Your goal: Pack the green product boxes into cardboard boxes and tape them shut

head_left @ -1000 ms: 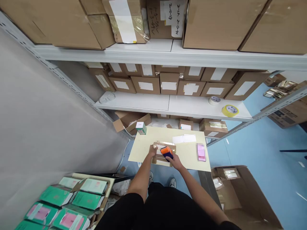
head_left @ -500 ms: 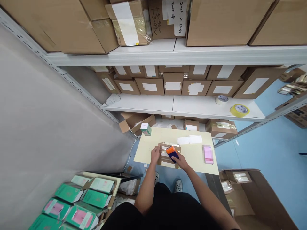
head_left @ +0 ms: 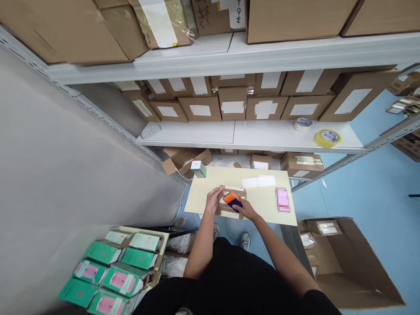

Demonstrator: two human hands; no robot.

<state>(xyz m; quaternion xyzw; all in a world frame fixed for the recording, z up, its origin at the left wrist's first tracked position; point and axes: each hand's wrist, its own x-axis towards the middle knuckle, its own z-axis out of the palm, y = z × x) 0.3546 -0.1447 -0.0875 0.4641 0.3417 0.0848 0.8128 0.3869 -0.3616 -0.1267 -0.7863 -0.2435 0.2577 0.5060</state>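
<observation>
A small taped cardboard box (head_left: 234,213) with a white label lies near the front edge of the cream tabletop (head_left: 262,205). At its upper left corner is my left hand (head_left: 214,198), fingers curled against the box. My right hand (head_left: 245,209) is closed around an orange and dark-blue handheld block (head_left: 233,200), tilted over the top of the box. The block's exact kind cannot be made out. White paper sheets (head_left: 258,181) lie behind the box. To the left stands a small green and white carton (head_left: 198,169).
A blurred pink packet (head_left: 282,200) lies at the tabletop's right. Shelving ahead holds labelled boxes (head_left: 200,109), a yellow tape roll (head_left: 327,138) and a white tape roll (head_left: 302,124). Green cartons (head_left: 101,253) stand lower left; a large open carton (head_left: 354,262) sits lower right.
My left hand has moved up along the box toward its upper left corner. The orange and dark-blue block has shifted slightly left over the box. The camera view has tilted a little.
</observation>
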